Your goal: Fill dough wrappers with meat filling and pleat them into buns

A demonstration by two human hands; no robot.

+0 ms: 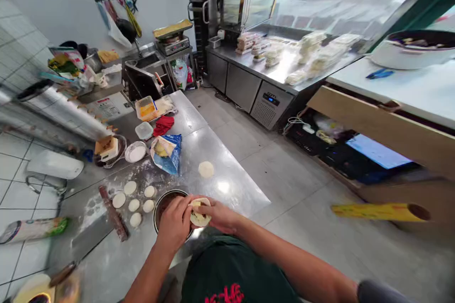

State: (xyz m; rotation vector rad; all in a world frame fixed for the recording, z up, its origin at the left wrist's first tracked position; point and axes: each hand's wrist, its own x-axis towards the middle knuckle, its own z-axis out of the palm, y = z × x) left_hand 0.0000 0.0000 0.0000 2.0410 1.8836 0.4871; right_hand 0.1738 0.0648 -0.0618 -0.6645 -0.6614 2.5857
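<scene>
A round dough wrapper (200, 218) with some filling in it is held over the edge of a metal bowl (155, 218). My right hand (224, 216) cups the wrapper from the right, its thumb laid across the filling. My left hand (177, 220) has its fingers closed on the wrapper's left edge, and it covers much of the bowl. Dark contents show in the bowl. One flat dough round (206, 169) lies on the steel table beyond my hands. Several smaller dough discs (134, 205) and a brown rolling pin (113, 213) are left of the bowl.
On the steel table (192, 113) stand an open blue bag (170, 154), a dish of white powder (135, 152) and a scale (109, 148). A knife (64, 273) lies near left. A yellow tube (380, 211) juts out at right. Across the aisle is a steel counter (245, 64).
</scene>
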